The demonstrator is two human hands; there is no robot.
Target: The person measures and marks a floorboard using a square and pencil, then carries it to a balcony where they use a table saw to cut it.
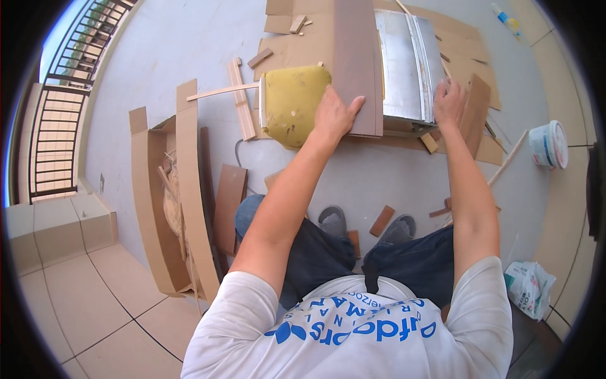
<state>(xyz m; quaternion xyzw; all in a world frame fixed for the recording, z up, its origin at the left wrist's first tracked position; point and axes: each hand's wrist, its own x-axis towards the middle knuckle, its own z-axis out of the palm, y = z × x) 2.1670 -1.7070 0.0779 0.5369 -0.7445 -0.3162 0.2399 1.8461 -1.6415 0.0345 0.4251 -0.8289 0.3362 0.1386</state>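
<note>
A long brown plank (356, 57) lies lengthwise, beside a silver metal tabletop (399, 63). My left hand (334, 117) grips the plank near its close end, thumb on top and fingers over the left edge. Against that hand sits a mustard-yellow, rounded, dirty block (290, 101) with a white left edge. My right hand (448, 104) is curled at the metal top's right edge; whatever its fingers hold is hidden. A brown board (476, 110) leans just right of that hand.
Cardboard (464, 38) lies beneath the work, with wood offcuts (260, 58) around. At left stands a long open cardboard box (148, 208) holding scraps. A white bucket (548, 145) and a plastic bag (529, 289) are at right. Short brown pieces (382, 221) lie by my feet.
</note>
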